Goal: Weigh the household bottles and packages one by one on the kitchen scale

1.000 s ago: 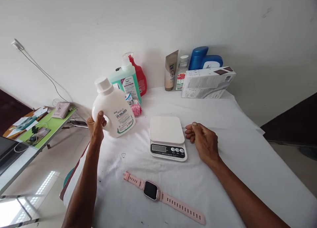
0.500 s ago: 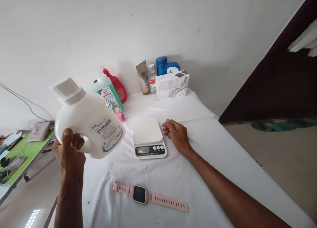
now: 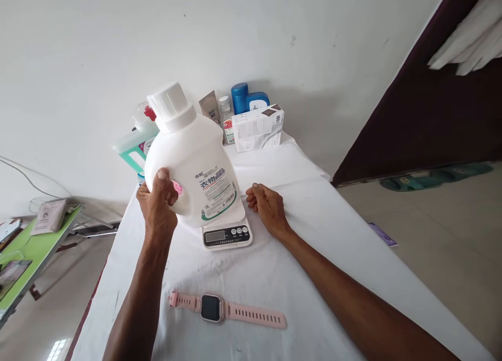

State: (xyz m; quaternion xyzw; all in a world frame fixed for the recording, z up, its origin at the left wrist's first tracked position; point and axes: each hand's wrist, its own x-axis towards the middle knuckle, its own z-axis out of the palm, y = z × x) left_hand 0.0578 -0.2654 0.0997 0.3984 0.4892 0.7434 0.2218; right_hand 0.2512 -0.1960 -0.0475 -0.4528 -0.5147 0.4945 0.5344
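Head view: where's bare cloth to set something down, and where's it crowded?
Free: the cloth right of the right hand, out to the table edge, and the strip between the scale and the pink watch. Crowded: the back edge by the wall, with the white box and bottles, and the middle, where the left hand holds the white jug.

Two bare forearms enter from the bottom edge, no sleeves in view. Left hand [image 3: 159, 204] and right hand [image 3: 266, 208]: no gloves, no rings, no wristband or watch worn. Short plain nails, unpainted. Nothing else of the person shows.
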